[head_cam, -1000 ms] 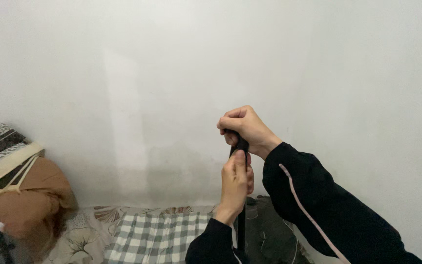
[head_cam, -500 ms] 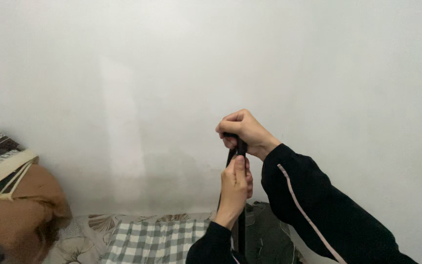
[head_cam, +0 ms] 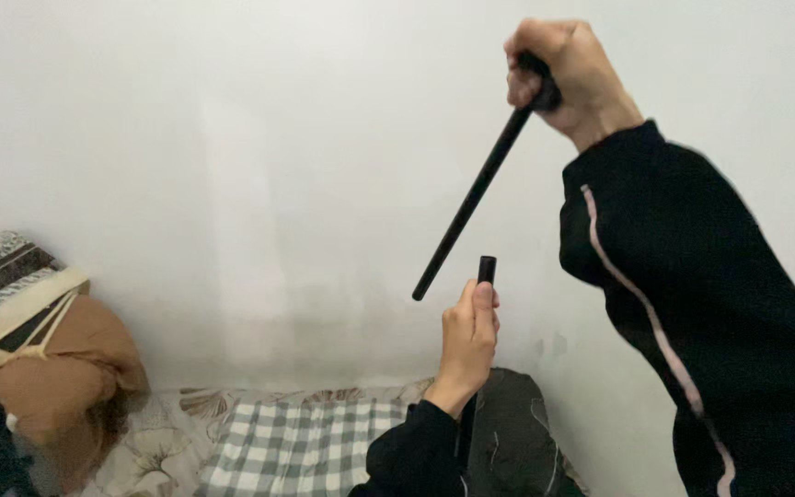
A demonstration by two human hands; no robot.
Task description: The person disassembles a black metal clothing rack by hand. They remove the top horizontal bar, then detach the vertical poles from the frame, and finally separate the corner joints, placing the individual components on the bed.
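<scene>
Black and slim, a rod point(head_cam: 478, 184) slants down from the right hand point(head_cam: 565, 75), which is raised high near the top of the white wall point(head_cam: 232, 166) and wrapped tight around the rod's thick upper end. Its lower tip hangs free, just beside and slightly above the left hand point(head_cam: 467, 336). That hand is closed around a black tube point(head_cam: 485, 272), held upright, with only the open top poking out above the fingers. Rod and tube are apart, not touching. Below, a checked blanket point(head_cam: 296, 446) covers the bed, and brown and striped pillows point(head_cam: 39, 350) are piled at its left edge.
</scene>
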